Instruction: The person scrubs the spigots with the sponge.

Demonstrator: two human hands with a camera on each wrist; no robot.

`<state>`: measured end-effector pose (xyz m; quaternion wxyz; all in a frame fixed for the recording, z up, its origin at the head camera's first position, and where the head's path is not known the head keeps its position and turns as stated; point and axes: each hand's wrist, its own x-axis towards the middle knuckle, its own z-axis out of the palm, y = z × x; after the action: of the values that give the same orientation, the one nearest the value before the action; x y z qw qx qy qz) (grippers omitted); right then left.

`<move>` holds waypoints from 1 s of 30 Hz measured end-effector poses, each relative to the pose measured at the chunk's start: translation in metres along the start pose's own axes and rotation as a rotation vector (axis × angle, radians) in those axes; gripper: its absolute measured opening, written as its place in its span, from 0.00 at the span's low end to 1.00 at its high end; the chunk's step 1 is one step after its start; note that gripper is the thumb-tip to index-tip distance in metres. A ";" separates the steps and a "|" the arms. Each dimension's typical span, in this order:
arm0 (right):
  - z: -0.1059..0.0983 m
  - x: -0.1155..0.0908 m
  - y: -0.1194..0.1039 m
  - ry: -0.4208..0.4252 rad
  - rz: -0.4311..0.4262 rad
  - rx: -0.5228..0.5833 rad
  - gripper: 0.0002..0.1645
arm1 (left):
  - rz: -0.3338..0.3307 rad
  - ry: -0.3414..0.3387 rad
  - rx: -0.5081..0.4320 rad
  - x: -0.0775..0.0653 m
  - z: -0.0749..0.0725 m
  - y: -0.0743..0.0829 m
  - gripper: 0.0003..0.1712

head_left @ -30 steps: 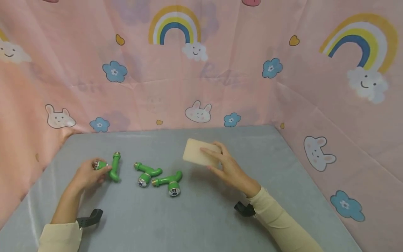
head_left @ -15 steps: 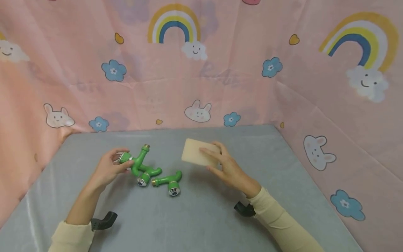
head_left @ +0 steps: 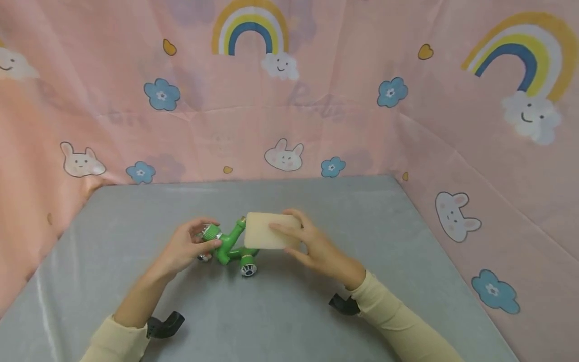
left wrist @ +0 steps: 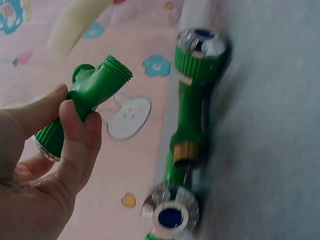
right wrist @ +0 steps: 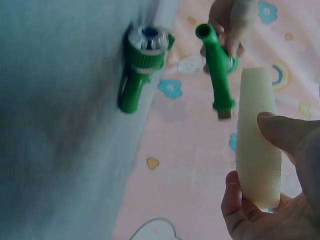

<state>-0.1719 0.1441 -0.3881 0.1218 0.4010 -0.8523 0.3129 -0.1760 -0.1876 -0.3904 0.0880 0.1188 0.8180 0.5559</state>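
Note:
In the head view my left hand (head_left: 183,249) pinches a green faucet (head_left: 229,240) by its ribbed, chrome-ended handle, with the brass-tipped inlet pointing up and right. My right hand (head_left: 321,249) grips a cream rectangular sponge (head_left: 260,231) between thumb and fingers. The sponge's left edge overlaps the faucet's inlet end in the head view, while the right wrist view shows the sponge (right wrist: 259,135) beside the faucet (right wrist: 217,75) with space between them. Below lies a second green faucet (head_left: 248,265), partly covered by the sponge. A third faucet (left wrist: 170,215) is mostly hidden behind my left hand in the head view.
A grey cloth-covered table (head_left: 271,317) carries the two lying faucets. Behind and along the sides hangs a pink printed curtain (head_left: 344,136). Black camera mounts stick out from the left wrist (head_left: 165,324) and the right wrist (head_left: 344,304).
My left hand has carried the faucet rightward from the table's left side, over the lying faucets. My right hand, still gripping the sponge, has shifted slightly left toward it.

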 end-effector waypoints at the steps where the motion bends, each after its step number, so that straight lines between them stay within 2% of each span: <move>1: 0.002 0.001 -0.002 -0.011 -0.020 0.000 0.36 | 0.002 -0.017 -0.008 0.000 0.004 0.001 0.30; 6: 0.011 0.006 -0.011 -0.071 -0.065 0.028 0.35 | 0.010 -0.100 -0.053 -0.002 0.019 0.006 0.29; 11: 0.016 0.008 -0.015 -0.113 -0.032 0.037 0.36 | 0.036 -0.143 -0.049 -0.002 0.025 0.009 0.30; 15: 0.014 0.009 -0.012 -0.111 0.000 0.024 0.35 | 0.049 -0.170 -0.060 0.000 0.024 0.010 0.27; 20: 0.005 0.007 -0.003 -0.074 0.041 0.001 0.35 | 0.042 -0.155 -0.055 -0.001 0.022 0.009 0.25; 27: -0.016 0.006 0.010 -0.065 0.194 0.017 0.34 | 0.030 -0.109 -0.023 -0.001 0.017 0.009 0.24; 30: -0.020 0.007 0.010 -0.028 0.198 0.015 0.34 | 0.027 -0.087 -0.003 0.000 0.017 0.009 0.26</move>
<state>-0.1852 0.1572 -0.3739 0.0754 0.3199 -0.8872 0.3239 -0.1703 -0.1699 -0.3882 0.1161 0.1537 0.8108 0.5527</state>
